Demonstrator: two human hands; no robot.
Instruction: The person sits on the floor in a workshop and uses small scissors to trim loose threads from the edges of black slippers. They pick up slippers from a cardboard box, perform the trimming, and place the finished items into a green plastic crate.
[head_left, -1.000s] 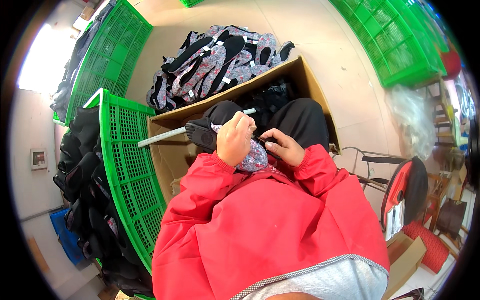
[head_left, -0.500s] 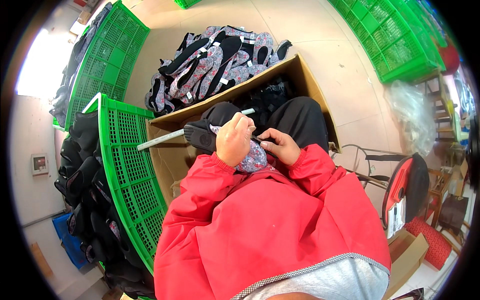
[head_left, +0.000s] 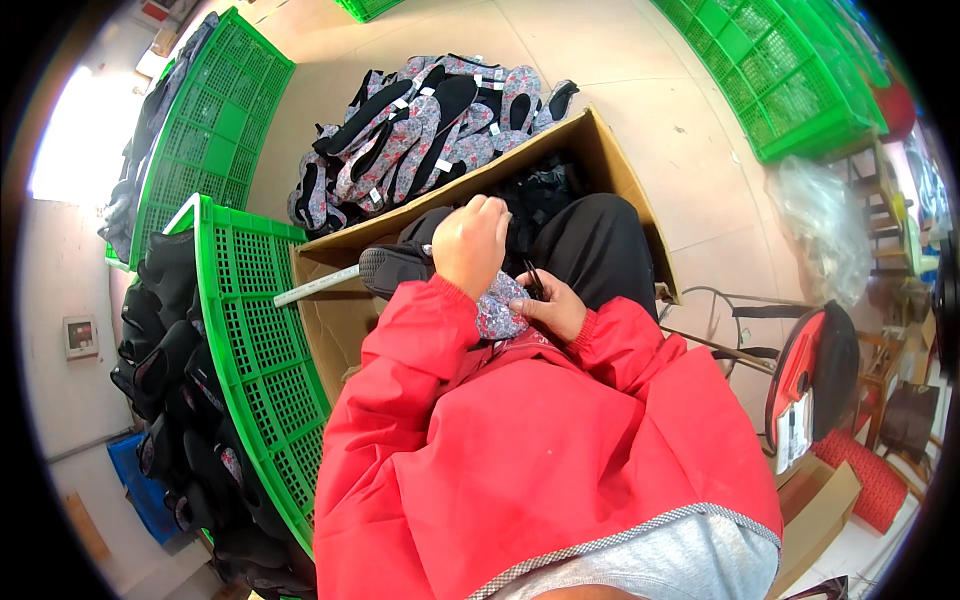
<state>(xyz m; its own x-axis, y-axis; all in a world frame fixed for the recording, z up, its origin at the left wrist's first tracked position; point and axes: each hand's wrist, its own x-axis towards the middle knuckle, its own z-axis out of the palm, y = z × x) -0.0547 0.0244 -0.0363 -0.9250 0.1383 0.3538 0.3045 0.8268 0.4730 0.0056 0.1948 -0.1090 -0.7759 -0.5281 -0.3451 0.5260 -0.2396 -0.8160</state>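
Note:
A floral-patterned shoe (head_left: 497, 312) lies against my red jacket front, partly hidden by my hands. A dark treaded sole (head_left: 393, 270) juts out left of my left wrist; whether it belongs to that same shoe I cannot tell. My left hand (head_left: 472, 245) is closed above the shoe with its knuckles up, and whatever its fingers pinch is hidden. My right hand (head_left: 556, 306) presses its thumb on the floral fabric. Out of its grip points a slim black two-pronged tool (head_left: 533, 280), resembling small thread snips.
An open cardboard box (head_left: 625, 165) surrounds my knees, with a pale rod (head_left: 318, 285) across its left side. Beyond it lies a heap of floral shoe uppers (head_left: 420, 130). A green crate (head_left: 255, 330) with black shoes stands left; another crate (head_left: 770, 85) stands far right.
My left hand has lifted up and away from the floral shoe. The right hand has shifted slightly down and left onto the fabric, and the black prongs now point upward.

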